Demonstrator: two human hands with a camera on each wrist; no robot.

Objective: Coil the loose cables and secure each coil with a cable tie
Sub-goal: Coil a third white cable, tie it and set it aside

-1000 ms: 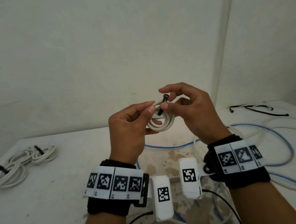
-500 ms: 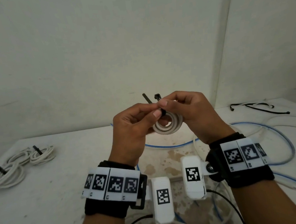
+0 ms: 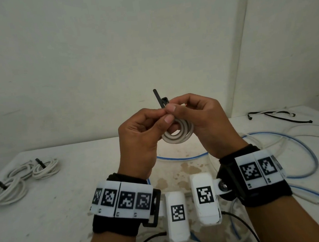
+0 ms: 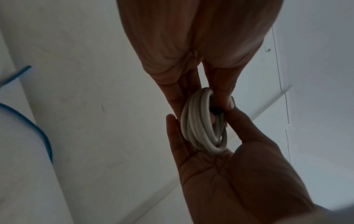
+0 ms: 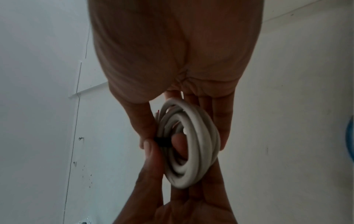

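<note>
I hold a small white cable coil (image 3: pixel 177 136) up over the table between both hands. A black cable tie (image 3: pixel 160 99) wraps its top, with the tail sticking up and to the left. My left hand (image 3: pixel 165 114) pinches the tie at the coil, thumb on one side and a finger through the loop. My right hand (image 3: pixel 175 109) grips the coil's right side, thumb by the tie head. From the left wrist, the coil (image 4: pixel 203 125) sits between both hands. From the right wrist, the tie band (image 5: pixel 161 141) crosses the coil (image 5: pixel 191 148).
Two tied white coils (image 3: pixel 45 168) (image 3: pixel 6 190) lie at the far left of the white table (image 3: pixel 65 209). A loose blue cable (image 3: pixel 308 156) and a loose white cable (image 3: pixel 286 137) sprawl on the right. Spare black ties (image 3: pixel 278 115) lie at the back right. Walls close off the back.
Both hands rose slightly with the coil. The tie's tail has come through its head and sticks out longer, up and to the left.
</note>
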